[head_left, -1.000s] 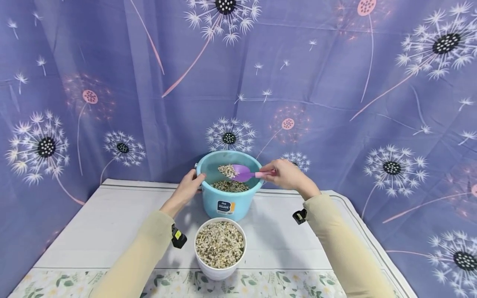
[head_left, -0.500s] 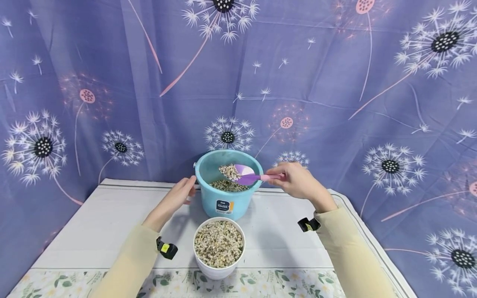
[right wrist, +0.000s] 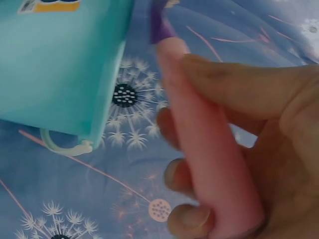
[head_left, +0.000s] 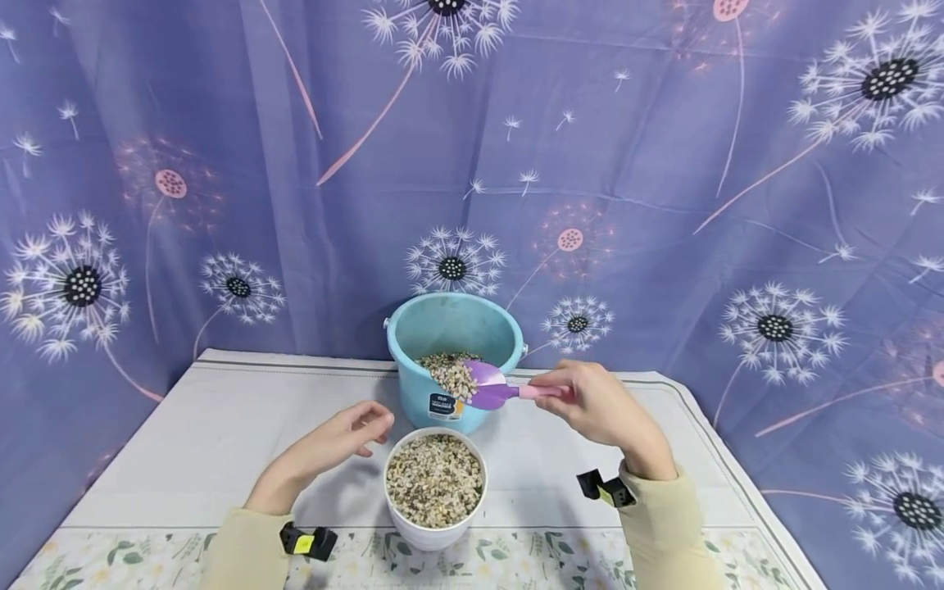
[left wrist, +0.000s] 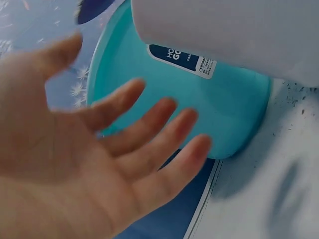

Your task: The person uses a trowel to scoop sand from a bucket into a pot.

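Note:
My right hand (head_left: 601, 406) grips the pink handle of a small purple trowel (head_left: 489, 387). A heap of mixed pale and dark granular soil (head_left: 453, 375) lies on its blade, which hangs over the front rim of a blue bucket (head_left: 413, 389). In the right wrist view the fingers and thumb wrap the pink handle (right wrist: 209, 144). Nearer stands a white pot (head_left: 428, 537), filled close to its rim with the same granules. My left hand (head_left: 335, 447) hovers just left of the pot, holding nothing. Its fingers are spread and loosely bent in the left wrist view.
More granules lie inside the bucket, which has a light bail handle (right wrist: 67, 147) at its side. A white cloth (head_left: 243, 426) with a floral front band covers the table. A purple dandelion-print curtain (head_left: 354, 246) hangs behind. Dark specks (left wrist: 294, 102) dot the cloth near the pot.
My left hand has let go of the bucket rim and come back toward the pot. My right hand has brought the loaded trowel out of the bucket, nearer to me.

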The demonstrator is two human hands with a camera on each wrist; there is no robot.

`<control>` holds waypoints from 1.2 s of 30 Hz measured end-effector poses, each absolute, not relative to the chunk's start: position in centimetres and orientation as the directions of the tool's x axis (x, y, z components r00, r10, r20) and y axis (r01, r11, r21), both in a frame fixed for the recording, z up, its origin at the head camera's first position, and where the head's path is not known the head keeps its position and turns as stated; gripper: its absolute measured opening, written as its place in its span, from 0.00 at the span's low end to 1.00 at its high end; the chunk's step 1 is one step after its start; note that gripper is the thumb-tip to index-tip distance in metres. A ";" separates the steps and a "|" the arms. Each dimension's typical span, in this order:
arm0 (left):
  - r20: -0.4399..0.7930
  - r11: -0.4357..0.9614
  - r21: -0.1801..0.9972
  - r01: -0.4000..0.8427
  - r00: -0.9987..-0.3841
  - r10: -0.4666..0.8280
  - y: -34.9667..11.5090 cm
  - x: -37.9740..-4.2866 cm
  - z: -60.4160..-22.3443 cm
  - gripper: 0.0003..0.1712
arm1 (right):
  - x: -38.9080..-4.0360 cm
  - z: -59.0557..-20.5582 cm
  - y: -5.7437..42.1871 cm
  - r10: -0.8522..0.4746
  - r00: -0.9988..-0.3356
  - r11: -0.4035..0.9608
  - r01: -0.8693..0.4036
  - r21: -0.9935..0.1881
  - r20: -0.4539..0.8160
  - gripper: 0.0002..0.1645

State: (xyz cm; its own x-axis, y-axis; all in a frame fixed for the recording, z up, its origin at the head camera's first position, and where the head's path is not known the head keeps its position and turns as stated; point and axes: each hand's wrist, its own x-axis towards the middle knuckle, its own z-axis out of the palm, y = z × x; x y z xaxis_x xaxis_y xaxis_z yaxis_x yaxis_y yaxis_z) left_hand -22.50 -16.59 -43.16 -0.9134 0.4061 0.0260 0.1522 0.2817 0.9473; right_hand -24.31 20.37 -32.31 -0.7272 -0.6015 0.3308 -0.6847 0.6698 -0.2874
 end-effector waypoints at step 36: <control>0.028 0.062 0.992 0.106 -0.684 0.729 -15.4 -20.9 -44.2 0.61 | -20.5 -35.4 17.9 -0.562 -0.769 0.768 -0.622 -0.155 0.303 0.11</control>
State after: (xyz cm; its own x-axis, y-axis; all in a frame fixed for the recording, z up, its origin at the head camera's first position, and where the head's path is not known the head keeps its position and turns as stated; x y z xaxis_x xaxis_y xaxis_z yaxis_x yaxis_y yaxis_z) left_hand -20.95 -15.37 -44.23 -0.6838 0.7291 0.0275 0.1064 0.0623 0.9924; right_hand -20.48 17.87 -35.39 -0.7693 -0.5623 0.3033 -0.6220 0.7676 -0.1545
